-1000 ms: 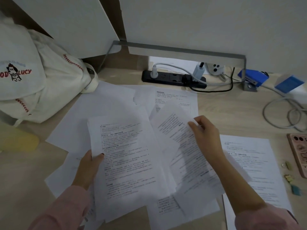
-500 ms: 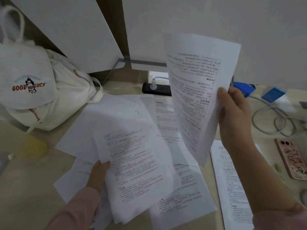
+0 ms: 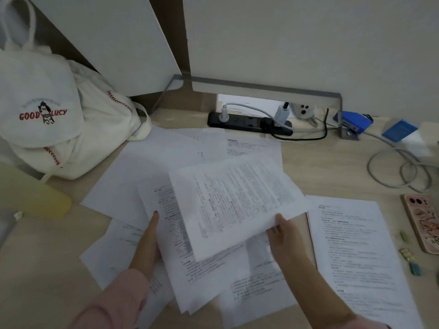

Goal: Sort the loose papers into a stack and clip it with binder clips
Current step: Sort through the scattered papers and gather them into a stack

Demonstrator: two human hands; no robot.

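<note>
Right hand [image 3: 282, 238] pinches a white printed sheet [image 3: 237, 200], fingers hidden beneath; left hand [image 3: 147, 241] grips a white paper sheaf [image 3: 180, 264] toward the front edge of the pale wooden desk [image 3: 308, 167].

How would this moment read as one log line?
step: gathering papers | left hand: holds bundle | right hand: pinches sheet over bundle | clips: on desk, untouched

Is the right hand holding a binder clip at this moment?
No, the right hand pinches a printed sheet; the small clips lie on the desk at the far right.
</note>
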